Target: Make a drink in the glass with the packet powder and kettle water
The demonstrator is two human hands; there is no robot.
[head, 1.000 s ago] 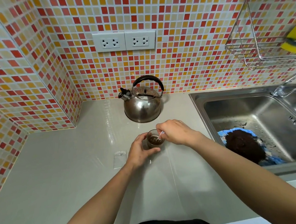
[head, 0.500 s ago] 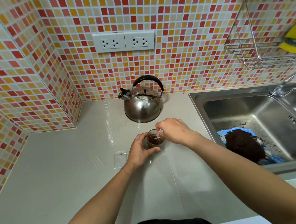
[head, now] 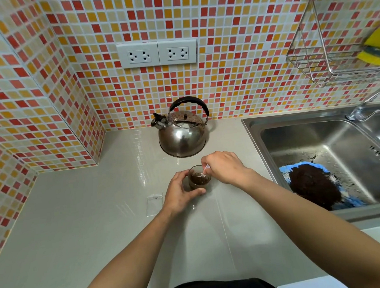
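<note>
Little shifts since before: our right hand (head: 225,167) still pinches the stirrer (head: 205,170) in the glass (head: 198,180) (frame centre). Our left hand (head: 181,194) clasps its side.

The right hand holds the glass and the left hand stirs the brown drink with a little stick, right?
Not quite, the hands are swapped. In the head view, the left hand holds the glass and the right hand stirs the brown drink with the little stick.
</note>
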